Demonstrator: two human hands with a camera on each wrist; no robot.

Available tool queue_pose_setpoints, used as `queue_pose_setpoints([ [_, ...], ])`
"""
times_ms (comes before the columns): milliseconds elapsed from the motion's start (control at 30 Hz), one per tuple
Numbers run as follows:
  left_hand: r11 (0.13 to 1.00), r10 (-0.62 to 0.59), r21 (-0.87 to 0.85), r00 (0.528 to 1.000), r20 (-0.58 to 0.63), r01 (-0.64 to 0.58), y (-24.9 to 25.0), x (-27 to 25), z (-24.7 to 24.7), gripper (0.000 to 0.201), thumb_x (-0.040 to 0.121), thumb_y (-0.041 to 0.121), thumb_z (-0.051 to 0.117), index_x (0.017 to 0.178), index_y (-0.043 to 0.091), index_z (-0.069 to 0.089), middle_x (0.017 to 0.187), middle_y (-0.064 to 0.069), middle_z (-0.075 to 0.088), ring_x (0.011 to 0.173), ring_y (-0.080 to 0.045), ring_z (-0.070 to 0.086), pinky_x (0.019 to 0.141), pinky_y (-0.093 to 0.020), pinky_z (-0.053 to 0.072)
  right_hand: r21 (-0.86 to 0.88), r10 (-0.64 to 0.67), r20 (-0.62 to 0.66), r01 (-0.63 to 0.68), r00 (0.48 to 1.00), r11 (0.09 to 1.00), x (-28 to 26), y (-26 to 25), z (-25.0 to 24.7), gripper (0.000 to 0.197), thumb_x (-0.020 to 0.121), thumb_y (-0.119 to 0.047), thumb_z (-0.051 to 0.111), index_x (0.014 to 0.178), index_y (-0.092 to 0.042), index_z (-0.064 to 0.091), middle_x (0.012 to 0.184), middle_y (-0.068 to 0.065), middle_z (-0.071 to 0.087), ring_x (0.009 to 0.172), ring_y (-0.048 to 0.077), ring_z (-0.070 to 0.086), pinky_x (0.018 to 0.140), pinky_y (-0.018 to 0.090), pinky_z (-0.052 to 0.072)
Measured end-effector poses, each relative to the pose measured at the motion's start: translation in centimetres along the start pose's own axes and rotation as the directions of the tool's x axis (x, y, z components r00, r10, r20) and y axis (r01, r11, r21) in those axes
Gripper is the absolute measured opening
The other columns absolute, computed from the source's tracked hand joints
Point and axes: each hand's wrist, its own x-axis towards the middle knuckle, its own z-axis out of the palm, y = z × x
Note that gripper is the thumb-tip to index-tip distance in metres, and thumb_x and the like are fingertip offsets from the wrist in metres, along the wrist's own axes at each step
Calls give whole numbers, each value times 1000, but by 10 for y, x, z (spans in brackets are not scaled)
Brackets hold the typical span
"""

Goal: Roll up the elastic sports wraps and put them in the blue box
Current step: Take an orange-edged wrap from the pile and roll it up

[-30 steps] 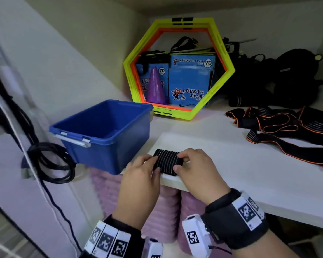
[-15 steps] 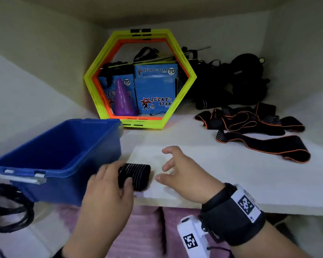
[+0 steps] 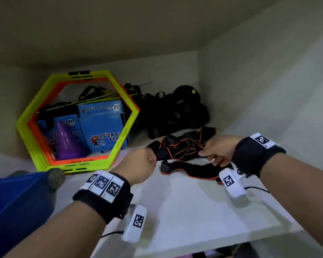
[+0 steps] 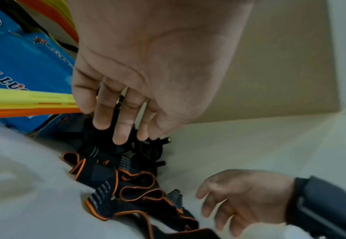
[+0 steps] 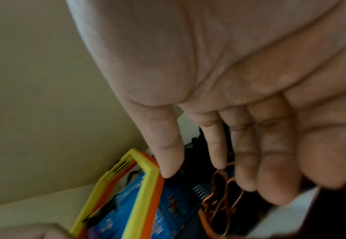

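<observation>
Several unrolled black wraps with orange edging (image 3: 183, 151) lie tangled on the white shelf (image 3: 194, 211), right of centre. My left hand (image 3: 145, 157) hovers at the pile's left end; the left wrist view shows its fingers (image 4: 121, 134) straight and loose above the wraps (image 4: 131, 186), holding nothing. My right hand (image 3: 207, 155) is at the pile's right end, fingers (image 5: 243, 169) extended over the wraps (image 5: 219, 207) and empty. The blue box (image 3: 17, 202) shows only partly at the lower left. No rolled wrap is in view.
Yellow and orange hexagon rings (image 3: 76, 123) stand at the back left, framing blue packs (image 3: 103, 125) and a purple cone (image 3: 67, 144). A heap of black gear (image 3: 175, 110) fills the back corner. The shelf's right wall and low ceiling close in.
The left hand held the rolled wrap beside the blue box; that roll is now out of view. Both hands have moved back and right to the tangled wraps.
</observation>
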Motion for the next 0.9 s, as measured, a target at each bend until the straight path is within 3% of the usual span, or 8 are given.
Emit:
queue_pose_setpoints([
  [133,990,-58,132,993,108,43,16,51,30,23,94,30,56,115,22,64,109,3,63,97,-17,56,78,-22,36,-141,-10,-114,-6,993,990,26,10,-39,28,87,-40,72,86,-14,62,68,2,59,56,18,56,53,27,48],
  [233,987,-101,146,970,222,69,20,79,51,28,93,32,58,117,20,66,118,-4,67,105,-21,60,86,-26,45,-553,-66,-85,8,994,833,58,11,-49,42,78,-57,69,64,-20,57,66,-4,60,76,24,63,76,32,53],
  [333,976,-153,195,951,270,102,20,91,68,29,94,28,57,116,16,72,117,-4,71,109,-22,65,90,-29,50,-708,-42,4,32,999,706,93,17,-42,46,79,-61,64,83,-15,66,90,3,70,92,26,66,86,34,53],
  [500,983,-133,151,968,213,102,11,98,73,24,88,16,64,106,18,79,110,0,74,108,-17,66,89,-21,47,-628,-159,-85,71,984,775,102,14,-41,26,80,-31,70,66,-13,57,66,1,57,76,23,62,68,30,48],
  [567,990,-118,100,983,143,104,12,99,65,17,85,15,68,97,19,80,96,5,74,98,-12,67,77,-15,44,-540,-226,-194,89,955,837,103,8,-53,13,76,-23,65,75,-13,71,78,5,71,82,28,69,78,34,58],
  [667,995,-98,21,995,27,97,21,104,47,15,83,11,71,86,25,75,71,11,61,77,-12,64,59,-11,41,-483,-335,-306,158,891,861,96,-7,-73,22,88,-9,60,104,-6,75,109,12,73,103,31,67,93,33,53],
  [800,993,-20,-121,989,-143,3,38,116,18,25,86,5,65,97,27,63,76,6,57,68,-12,57,52,-11,37,-419,-442,-419,263,793,869,84,-26,-103,29,90,-6,59,118,-10,68,125,11,65,113,29,61,90,27,45],
  [900,977,36,-197,968,-248,-87,59,122,-6,31,87,3,63,110,24,57,84,2,60,73,-13,58,62,-22,44,-342,-477,-454,347,753,873,64,-51,-125,23,94,-15,61,113,-4,70,117,15,69,107,32,64,89,32,49],
])
